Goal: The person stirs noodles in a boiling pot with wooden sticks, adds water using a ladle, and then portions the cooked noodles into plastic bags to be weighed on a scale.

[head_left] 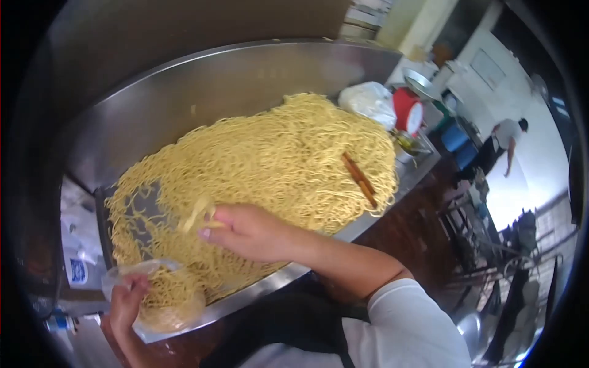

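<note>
Fisheye view; the edges are dark and the bottom corners are cut off.

Left hand (126,300): wrist runs out of frame at the bottom. Its fingers (136,284) are curled over the rim of a clear bag (161,297), holding the mouth open. The bag is part-filled with noodles and sits at the near edge of the pile (276,159); its lower side is hard to make out against the bench (202,92) rim.

Right hand (251,233): just beyond the bag, over the near part of the pile. Fingers (211,228) pinched shut on a small tuft (197,214) of noodles. The tuft sticks out past the fingertips, toward the bag side, strands running roughly up and away from the hand. How many strands cannot be told. The forearm leads back to a white sleeve (417,325).

The pile fills most of the steel bench, long axis running from the bag toward the far right. A patch of bare steel shows within it, just beyond the bag.

Chopsticks (359,180) lie on the far right of the pile, paired, slanted.

Past the pile: a white bag (368,103), then a red scale (408,110). Farthest, a person (500,144) stands, blurred.
</note>
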`<move>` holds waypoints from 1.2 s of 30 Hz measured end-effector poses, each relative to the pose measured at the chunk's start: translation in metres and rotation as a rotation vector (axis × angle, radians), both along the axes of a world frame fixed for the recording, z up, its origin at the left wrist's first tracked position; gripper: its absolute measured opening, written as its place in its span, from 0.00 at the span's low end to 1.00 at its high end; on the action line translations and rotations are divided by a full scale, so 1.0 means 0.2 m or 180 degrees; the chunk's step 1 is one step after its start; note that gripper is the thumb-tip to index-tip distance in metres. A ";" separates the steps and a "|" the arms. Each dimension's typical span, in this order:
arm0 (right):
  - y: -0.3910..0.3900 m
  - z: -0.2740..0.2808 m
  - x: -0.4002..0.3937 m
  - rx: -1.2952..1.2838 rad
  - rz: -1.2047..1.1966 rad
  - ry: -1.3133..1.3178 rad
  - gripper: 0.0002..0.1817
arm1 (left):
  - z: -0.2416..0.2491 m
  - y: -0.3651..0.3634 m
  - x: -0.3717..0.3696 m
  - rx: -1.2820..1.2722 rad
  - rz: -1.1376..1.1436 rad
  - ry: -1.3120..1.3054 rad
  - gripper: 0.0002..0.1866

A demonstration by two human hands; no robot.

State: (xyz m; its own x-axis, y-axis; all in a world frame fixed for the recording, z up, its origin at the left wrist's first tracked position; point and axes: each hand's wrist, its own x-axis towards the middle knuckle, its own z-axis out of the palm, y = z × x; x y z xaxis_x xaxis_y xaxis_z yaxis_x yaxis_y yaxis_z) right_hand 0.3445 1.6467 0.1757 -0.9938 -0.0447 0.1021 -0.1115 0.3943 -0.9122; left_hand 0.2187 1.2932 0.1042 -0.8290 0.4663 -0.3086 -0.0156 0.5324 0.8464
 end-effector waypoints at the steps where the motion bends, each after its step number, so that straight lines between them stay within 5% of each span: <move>1: 0.12 0.10 0.10 0.0016 -0.0178 0.0130 0.15 | 0.02 -0.03 0.01 -0.0309 -0.0276 -0.0023 0.14; 8: 1.09 0.21 1.07 -0.0419 -0.1739 0.1134 0.07 | -0.01 -0.04 0.05 -0.1015 0.0042 -0.0052 0.14; 11: 1.54 0.14 1.59 -0.0604 -0.2803 0.1126 0.07 | 0.04 0.26 0.17 -0.1384 0.0267 0.0317 0.14; 14: 2.01 -0.04 2.01 -0.0281 -0.3598 0.2209 0.09 | 0.00 0.62 0.39 -0.1803 0.0617 0.0685 0.15; 20: 3.02 -0.27 2.55 -0.0255 -0.5182 0.1967 0.14 | -0.16 1.18 0.67 -0.2562 0.1084 0.1099 0.15; 23: 3.59 -0.46 2.71 -0.0439 -0.5176 0.1968 0.13 | -0.21 1.29 0.74 -0.2816 0.1278 0.1181 0.15; 26: 4.16 -0.65 2.79 0.0250 -0.5248 0.2229 0.12 | -0.21 1.32 0.81 -0.3026 0.1476 0.1230 0.16; 28: 4.52 -0.76 2.84 0.0380 -0.5520 0.1288 0.14 | -0.19 1.26 0.86 -0.3131 0.1587 0.1272 0.16; 32: 5.20 -1.10 3.08 0.2487 -0.4580 -0.1235 0.31 | -0.15 1.02 0.94 -0.3449 0.1441 0.1637 0.17; 34: 4.95 -0.91 2.90 0.1936 -0.5134 -0.0879 0.32 | -0.14 0.82 0.96 -0.4045 0.0362 0.2365 0.17; 35: 4.85 -0.84 2.85 0.1591 -0.4629 -0.0617 0.31 | -0.12 0.75 1.01 -0.4219 0.0044 0.2552 0.17; 36: 4.88 -1.04 2.87 0.0412 -0.4700 0.0158 0.30 | -0.17 0.74 1.02 -0.3618 0.1875 0.1729 0.18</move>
